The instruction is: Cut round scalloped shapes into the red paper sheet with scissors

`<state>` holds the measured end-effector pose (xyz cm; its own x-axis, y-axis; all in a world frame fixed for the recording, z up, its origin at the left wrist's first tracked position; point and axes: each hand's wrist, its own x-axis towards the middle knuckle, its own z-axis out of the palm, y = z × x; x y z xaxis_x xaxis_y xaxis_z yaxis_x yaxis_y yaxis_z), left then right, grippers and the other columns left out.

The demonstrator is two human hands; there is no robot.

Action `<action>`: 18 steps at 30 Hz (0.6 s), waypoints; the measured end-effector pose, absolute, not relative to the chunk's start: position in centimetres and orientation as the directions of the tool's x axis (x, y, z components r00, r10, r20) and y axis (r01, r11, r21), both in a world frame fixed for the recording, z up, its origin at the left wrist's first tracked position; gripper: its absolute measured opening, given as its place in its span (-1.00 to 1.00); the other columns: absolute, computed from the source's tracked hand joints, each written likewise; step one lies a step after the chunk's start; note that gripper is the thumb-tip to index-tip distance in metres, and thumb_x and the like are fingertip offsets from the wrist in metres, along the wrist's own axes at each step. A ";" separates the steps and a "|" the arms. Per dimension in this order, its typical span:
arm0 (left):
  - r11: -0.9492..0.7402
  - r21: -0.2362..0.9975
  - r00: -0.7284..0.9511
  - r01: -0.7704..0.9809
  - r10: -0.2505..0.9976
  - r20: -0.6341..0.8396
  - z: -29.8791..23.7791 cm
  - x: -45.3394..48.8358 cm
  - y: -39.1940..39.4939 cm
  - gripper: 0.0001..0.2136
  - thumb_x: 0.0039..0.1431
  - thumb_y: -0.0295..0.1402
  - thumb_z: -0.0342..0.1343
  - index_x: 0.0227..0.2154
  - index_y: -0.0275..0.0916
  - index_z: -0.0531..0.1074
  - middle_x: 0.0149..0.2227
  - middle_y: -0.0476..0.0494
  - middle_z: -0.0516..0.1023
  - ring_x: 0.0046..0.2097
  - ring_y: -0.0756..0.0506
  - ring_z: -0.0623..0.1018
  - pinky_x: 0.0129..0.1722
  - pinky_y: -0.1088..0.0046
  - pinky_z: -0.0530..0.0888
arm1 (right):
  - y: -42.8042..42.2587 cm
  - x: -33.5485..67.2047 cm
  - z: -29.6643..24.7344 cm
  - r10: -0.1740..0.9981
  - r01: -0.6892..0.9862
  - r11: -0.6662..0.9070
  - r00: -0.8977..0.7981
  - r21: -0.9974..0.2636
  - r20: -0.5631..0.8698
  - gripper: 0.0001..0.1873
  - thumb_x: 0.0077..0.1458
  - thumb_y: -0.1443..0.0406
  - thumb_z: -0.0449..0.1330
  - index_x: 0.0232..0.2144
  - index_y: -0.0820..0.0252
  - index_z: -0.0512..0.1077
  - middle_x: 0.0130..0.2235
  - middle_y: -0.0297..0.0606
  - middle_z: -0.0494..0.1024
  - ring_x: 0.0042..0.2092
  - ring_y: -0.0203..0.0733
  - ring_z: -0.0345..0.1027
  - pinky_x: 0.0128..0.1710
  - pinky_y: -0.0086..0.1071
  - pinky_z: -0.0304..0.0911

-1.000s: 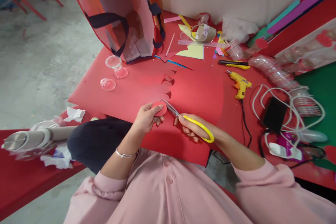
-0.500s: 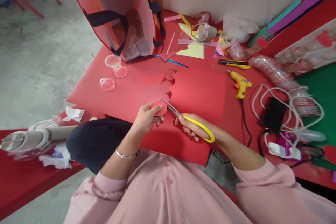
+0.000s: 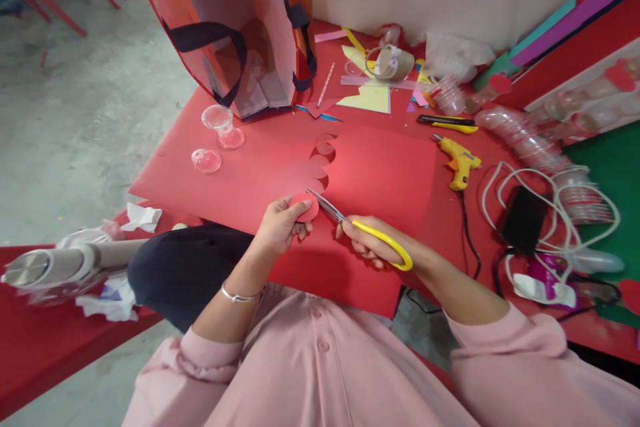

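Observation:
My left hand [image 3: 281, 223] pinches a small red paper disc [image 3: 305, 207] that is still joined to a large red paper sheet [image 3: 385, 173]. My right hand [image 3: 370, 247] grips yellow-handled scissors [image 3: 365, 230], whose blades reach the disc's edge. A row of scalloped round cut-outs [image 3: 323, 153] runs up the sheet's edge from the disc. The sheet lies across a red table [image 3: 170, 167] and over my lap.
A red tote bag [image 3: 235, 27] stands at the back left, with clear plastic domes [image 3: 217, 127] beside it. A yellow glue gun [image 3: 460, 163], a utility knife [image 3: 447, 123], a black phone [image 3: 523, 217] with white cables and stacked clear cups [image 3: 530, 143] lie to the right. Paper scraps [image 3: 370, 97] sit behind.
The far right part of the red sheet has shifted a little to the right. Both hands and the scissors stay almost where they were.

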<state>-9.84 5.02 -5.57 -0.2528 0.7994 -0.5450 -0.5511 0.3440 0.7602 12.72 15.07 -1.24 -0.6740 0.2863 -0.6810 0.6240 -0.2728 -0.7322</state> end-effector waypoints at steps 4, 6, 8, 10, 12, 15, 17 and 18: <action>0.336 0.760 -0.263 -0.556 0.796 -0.545 -5.4 -9.8 5.0 -0.61 -0.02 -0.11 0.53 -0.45 -0.21 0.45 -0.66 -0.07 0.52 -0.72 0.02 0.37 -0.70 0.51 0.34 | 15.1 12.7 -1.3 0.284 0.621 -0.273 -0.678 -0.735 -0.678 -0.12 0.25 -0.55 0.10 -0.06 0.10 0.44 -0.48 -0.56 0.18 -0.60 -0.39 -0.01 -0.70 -0.52 0.11; 0.334 0.761 -0.267 -0.556 0.795 -0.544 -5.5 -9.7 5.0 -0.62 -0.03 -0.12 0.53 -0.45 -0.21 0.45 -0.66 -0.06 0.51 -0.71 0.02 0.37 -0.70 0.52 0.34 | 15.2 12.7 -1.3 0.282 0.624 -0.266 -0.679 -0.735 -0.678 -0.13 0.26 -0.54 0.09 -0.07 0.10 0.44 -0.48 -0.56 0.18 -0.61 -0.40 -0.01 -0.70 -0.51 0.10; 0.332 0.761 -0.272 -0.557 0.793 -0.545 -5.5 -9.7 5.0 -0.63 -0.03 -0.13 0.53 -0.45 -0.21 0.46 -0.66 -0.05 0.50 -0.71 0.02 0.38 -0.70 0.52 0.33 | 15.3 12.8 -1.3 0.283 0.628 -0.256 -0.678 -0.735 -0.678 -0.14 0.27 -0.54 0.08 -0.07 0.10 0.44 -0.48 -0.56 0.18 -0.62 -0.41 -0.02 -0.70 -0.51 0.09; 0.330 0.762 -0.277 -0.558 0.791 -0.546 -5.6 -9.6 5.0 -0.63 -0.03 -0.13 0.52 -0.44 -0.22 0.46 -0.67 -0.04 0.49 -0.71 0.02 0.37 -0.70 0.53 0.32 | 15.4 12.8 -1.2 0.284 0.629 -0.247 -0.681 -0.737 -0.675 -0.14 0.28 -0.53 0.08 -0.07 0.10 0.44 -0.47 -0.56 0.19 -0.62 -0.41 -0.01 -0.70 -0.51 0.09; 0.328 0.763 -0.279 -0.557 0.791 -0.544 -5.6 -9.6 5.1 -0.63 -0.02 -0.13 0.52 -0.45 -0.22 0.46 -0.67 -0.04 0.49 -0.71 0.03 0.37 -0.70 0.53 0.32 | 15.5 12.8 -1.2 0.280 0.630 -0.244 -0.682 -0.738 -0.675 -0.16 0.29 -0.52 0.08 -0.07 0.10 0.44 -0.47 -0.56 0.18 -0.62 -0.41 -0.01 -0.70 -0.51 0.09; 0.327 0.762 -0.277 -0.559 0.792 -0.544 -5.6 -9.7 5.1 -0.62 -0.02 -0.12 0.53 -0.46 -0.20 0.44 -0.67 -0.03 0.48 -0.70 0.03 0.36 -0.70 0.52 0.31 | 15.7 12.7 -1.1 0.277 0.639 -0.241 -0.676 -0.731 -0.682 -0.16 0.28 -0.52 0.10 -0.07 0.10 0.43 -0.47 -0.56 0.19 -0.61 -0.41 -0.02 -0.70 -0.52 0.09; 0.325 0.761 -0.275 -0.561 0.794 -0.542 -5.5 -9.7 5.1 -0.60 -0.02 -0.11 0.54 -0.47 -0.19 0.43 -0.67 0.00 0.46 -0.70 0.03 0.35 -0.70 0.53 0.30 | 15.7 12.7 -1.1 0.278 0.642 -0.235 -0.675 -0.730 -0.683 -0.14 0.27 -0.53 0.10 -0.08 0.11 0.43 -0.47 -0.55 0.20 -0.61 -0.41 -0.01 -0.70 -0.52 0.10; 0.324 0.762 -0.274 -0.561 0.796 -0.540 -5.5 -9.7 5.1 -0.59 -0.03 -0.10 0.55 -0.47 -0.19 0.42 -0.67 0.01 0.45 -0.70 0.04 0.35 -0.70 0.53 0.29 | 15.7 12.6 -1.1 0.281 0.641 -0.233 -0.676 -0.731 -0.682 -0.14 0.26 -0.53 0.11 -0.09 0.11 0.43 -0.47 -0.55 0.20 -0.60 -0.41 0.00 -0.70 -0.52 0.11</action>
<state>-9.68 5.06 -5.53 -0.2739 0.7957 -0.5403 -0.5609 0.3242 0.7618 12.65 15.75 -1.08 -0.6759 0.2805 -0.6816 0.6410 -0.2327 -0.7314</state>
